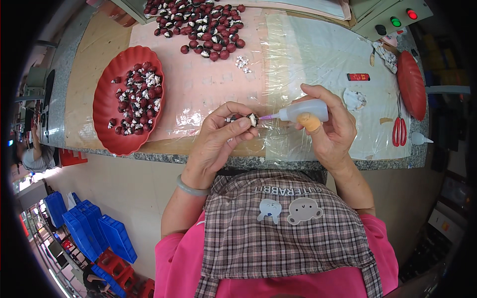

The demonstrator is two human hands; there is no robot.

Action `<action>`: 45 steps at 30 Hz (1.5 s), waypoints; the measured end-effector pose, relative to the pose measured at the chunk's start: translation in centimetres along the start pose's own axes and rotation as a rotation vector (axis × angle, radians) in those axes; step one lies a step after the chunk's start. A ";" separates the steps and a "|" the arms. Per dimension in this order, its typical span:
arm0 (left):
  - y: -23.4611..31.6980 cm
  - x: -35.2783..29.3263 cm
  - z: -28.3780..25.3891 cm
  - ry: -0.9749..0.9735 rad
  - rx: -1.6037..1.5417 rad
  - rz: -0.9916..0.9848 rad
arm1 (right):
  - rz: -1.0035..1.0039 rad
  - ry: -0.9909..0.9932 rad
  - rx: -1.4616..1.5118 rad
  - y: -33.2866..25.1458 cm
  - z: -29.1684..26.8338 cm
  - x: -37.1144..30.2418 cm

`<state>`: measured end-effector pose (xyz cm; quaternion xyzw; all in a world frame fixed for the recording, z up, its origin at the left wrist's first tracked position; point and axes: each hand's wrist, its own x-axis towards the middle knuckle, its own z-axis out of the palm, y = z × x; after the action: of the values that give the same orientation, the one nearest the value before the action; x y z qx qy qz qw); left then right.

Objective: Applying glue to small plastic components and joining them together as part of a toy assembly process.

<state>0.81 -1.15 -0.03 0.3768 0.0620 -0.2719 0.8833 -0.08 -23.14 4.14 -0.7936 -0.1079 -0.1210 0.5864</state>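
Note:
Pinched between the thumb and fingers of my left hand (223, 134) are small dark red balls, one with a black-and-white end (253, 119) turned to the right. My right hand (333, 124) is wrapped round a translucent squeeze bottle (310, 108), held nearly level. Its thin purplish nozzle (268, 116) points left, and the tip is at or very near the white part of the ball. A tan cover (309, 121) wraps my right thumb. Left of my hands, a red scalloped plate (103, 107) holds many dark red balls and white pieces.
Many red-and-black balls (213, 37) lie at the back, near small white pieces (242, 63). To the right are red-handled scissors (399, 131), a red dish (411, 84), a small red packet (358, 77), crumpled white material (355, 99), another bottle (420, 138) and a button box (396, 21).

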 end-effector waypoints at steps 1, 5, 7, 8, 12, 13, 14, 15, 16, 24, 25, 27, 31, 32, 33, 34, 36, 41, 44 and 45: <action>0.0 0.0 0.0 -0.005 -0.005 0.001 | -0.023 -0.004 0.009 0.1 0.1 -0.1; 0.2 -0.1 -0.2 0.009 -0.024 -0.013 | -0.156 -0.025 -0.061 0.3 -0.3 0.3; 0.2 -0.1 -0.5 0.010 -0.020 -0.008 | -0.069 -0.053 0.030 1.0 -0.6 0.0; 0.2 -0.1 -0.6 0.012 -0.014 -0.006 | 0.021 -0.079 0.121 1.2 -0.6 0.1; 0.8 -0.5 -0.5 0.047 -0.018 0.024 | 0.276 -0.108 0.570 1.7 -0.4 1.5; 1.0 -0.6 -0.6 0.056 -0.032 0.028 | 0.270 -0.111 0.567 2.0 -0.1 1.9; 1.1 -0.7 -0.7 0.064 -0.047 0.031 | 0.327 -0.121 0.609 2.2 0.1 2.4; 1.2 -0.8 -0.9 0.061 -0.049 0.037 | 0.385 -0.130 0.651 2.3 0.4 2.8; 1.1 -0.9 -1.3 0.069 -0.054 0.033 | 0.478 -0.180 0.597 2.3 0.5 3.3; 1.4 -1.2 -1.9 0.064 -0.071 0.053 | 0.350 -0.293 -0.165 4.1 4.5 7.4; 1.4 -1.3 -2.0 0.066 -0.075 0.055 | 0.199 -0.299 -0.332 4.1 5.1 7.9; 1.5 -1.4 -2.2 0.070 -0.080 0.060 | 0.108 -0.309 -0.406 4.7 5.9 8.4; 1.5 -1.5 -2.4 0.062 -0.085 0.065 | -0.105 -0.315 -0.567 5.4 6.5 8.7; 1.5 -1.5 -2.4 0.058 -0.083 0.067 | -0.106 -0.317 -0.567 5.4 6.5 8.7; 1.5 -1.5 -2.5 0.058 -0.085 0.068 | -0.117 -0.338 -0.562 5.4 6.5 8.7; 1.4 -1.5 -2.7 0.052 -0.088 0.074 | -0.128 -0.359 -0.558 5.3 6.5 8.6; 1.4 -1.5 -2.7 0.045 -0.091 0.081 | -0.135 -0.372 -0.536 5.2 6.3 8.6; 1.5 -1.6 -2.5 0.054 -0.066 0.083 | -0.116 -0.461 -0.529 4.6 5.9 8.8; 1.5 -1.7 -2.1 0.096 -0.016 0.068 | -0.061 -0.482 -0.492 5.1 5.7 8.9; 1.4 -1.6 -2.1 0.096 -0.015 0.067 | -0.121 -0.474 -0.492 5.7 5.5 8.8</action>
<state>0.43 1.80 -0.10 0.3847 0.0936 -0.2233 0.8907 10.41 -19.26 0.18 -0.9095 -0.2554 0.0099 0.3277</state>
